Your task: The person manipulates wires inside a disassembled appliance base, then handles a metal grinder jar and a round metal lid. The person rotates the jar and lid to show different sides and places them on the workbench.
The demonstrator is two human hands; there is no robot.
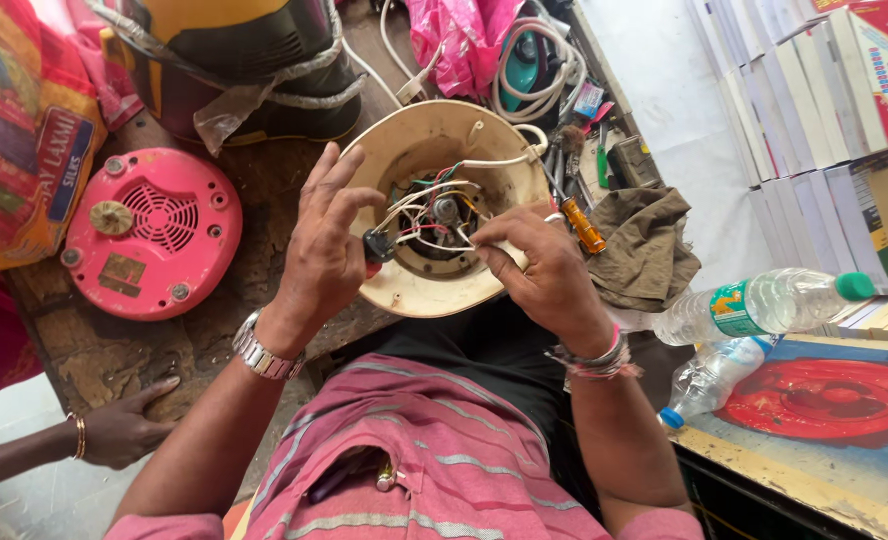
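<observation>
An upturned cream appliance base [414, 150] rests against my lap, its inside open with a motor shaft and coloured wires [434, 215] showing. My left hand [324, 250] pinches a small black part [378, 245] on those wires at the rim, other fingers spread. My right hand [544, 270] grips the base's right lower rim, and an orange-handled screwdriver [582, 225] lies just beyond its knuckles; whether the hand holds it I cannot tell.
A pink appliance base [154, 235] lies on the worn bench at left, with another person's hand [129, 430] below it. An olive rag [644, 245], tools, cables, two plastic bottles [754, 305] and stacked boxes [824, 90] are at right.
</observation>
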